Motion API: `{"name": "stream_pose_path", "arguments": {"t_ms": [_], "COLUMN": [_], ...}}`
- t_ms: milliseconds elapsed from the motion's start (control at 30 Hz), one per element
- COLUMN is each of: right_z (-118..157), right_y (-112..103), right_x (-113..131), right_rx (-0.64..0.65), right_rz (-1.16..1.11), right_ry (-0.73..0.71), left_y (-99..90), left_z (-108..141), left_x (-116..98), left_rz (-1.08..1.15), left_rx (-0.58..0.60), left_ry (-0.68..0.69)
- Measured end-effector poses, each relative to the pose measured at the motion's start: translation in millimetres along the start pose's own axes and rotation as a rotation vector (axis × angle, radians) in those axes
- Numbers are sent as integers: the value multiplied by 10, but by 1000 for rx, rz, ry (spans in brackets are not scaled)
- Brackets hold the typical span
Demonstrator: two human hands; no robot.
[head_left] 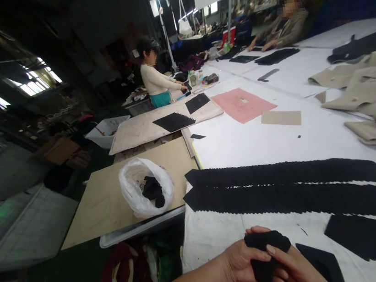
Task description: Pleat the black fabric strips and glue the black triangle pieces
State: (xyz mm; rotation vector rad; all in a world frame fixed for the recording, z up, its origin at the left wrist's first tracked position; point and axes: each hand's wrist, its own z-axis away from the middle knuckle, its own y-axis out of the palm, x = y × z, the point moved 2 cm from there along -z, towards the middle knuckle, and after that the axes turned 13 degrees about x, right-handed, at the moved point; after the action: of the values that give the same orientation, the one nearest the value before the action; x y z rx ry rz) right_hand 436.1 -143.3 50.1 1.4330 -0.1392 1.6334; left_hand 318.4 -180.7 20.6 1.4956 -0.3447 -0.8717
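Together, in the head view, the left hand and right hand curl closed around a bunched black cloth over the near part of the white surface; beyond, jagged-edged black strips lie flat.

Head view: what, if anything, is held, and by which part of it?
Black cloth, held near its visible middle by the left grip and right grip; some shows above and below the hold. Whether it is one piece is unclear.
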Motion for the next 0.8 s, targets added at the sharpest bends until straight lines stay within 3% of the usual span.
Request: {"name": "stream_pose_path", "arguments": {"t_ms": [267, 500, 600, 700, 800], "right_z": [-120, -139, -131, -126, -118], "right_y": [-30, 73, 67, 33, 19], "right_x": [18, 91, 121, 138, 151], "right_rx": [147, 225, 218, 186, 117], "right_rz": [-81, -30, -21, -43, -56], "right_ry": [-65, -51, -30, -27, -33], "left_y": [-90, -180, -170, -122, -102], "left_z": [52, 111, 102, 77, 48], "left_x": [31, 40, 21, -23, -34], "left_rz": [57, 70, 117, 103, 63], "left_rx": [58, 63, 32, -1, 51], "left_ry": [-4, -102, -116, -42, -12]}}
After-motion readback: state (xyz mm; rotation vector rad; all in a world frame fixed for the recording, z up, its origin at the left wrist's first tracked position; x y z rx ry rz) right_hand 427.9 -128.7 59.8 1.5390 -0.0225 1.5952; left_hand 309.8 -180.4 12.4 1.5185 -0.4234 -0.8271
